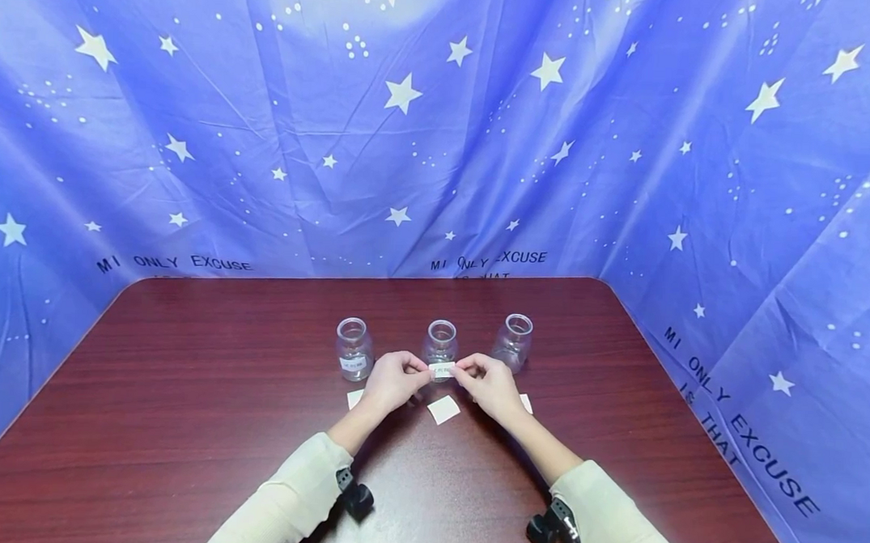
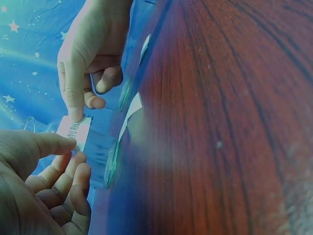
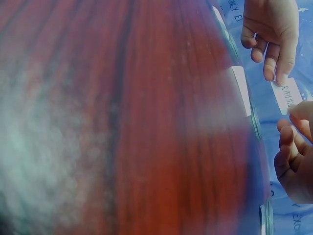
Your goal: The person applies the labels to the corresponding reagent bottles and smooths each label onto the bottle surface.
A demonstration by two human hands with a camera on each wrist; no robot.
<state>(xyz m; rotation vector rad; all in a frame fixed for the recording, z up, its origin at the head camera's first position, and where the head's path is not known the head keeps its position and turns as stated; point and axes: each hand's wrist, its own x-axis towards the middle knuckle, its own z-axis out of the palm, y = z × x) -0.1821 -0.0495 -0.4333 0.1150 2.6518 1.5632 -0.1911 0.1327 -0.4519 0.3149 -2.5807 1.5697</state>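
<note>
A small white label (image 1: 442,371) with dark handwriting is stretched sideways in front of the middle glass jar (image 1: 442,332). My left hand (image 1: 396,381) pinches its left end between thumb and forefinger. At the opposite end, the thumb and forefinger of my right hand (image 1: 490,386) grip it. In the left wrist view the label (image 2: 74,131) spans the fingertips of both hands; whether its back touches the glass I cannot tell. The left jar (image 1: 352,333) bears a similar written label (image 1: 354,365). To the right stands another open jar (image 1: 517,328), its lower front partly behind my right hand.
A white paper piece (image 1: 443,409) lies on the dark red wooden table (image 1: 182,390) before the middle jar. Two more paper pieces, at left (image 1: 355,398) and right (image 1: 526,403), are partly covered by my hands. A blue star-patterned curtain (image 1: 324,137) hangs behind.
</note>
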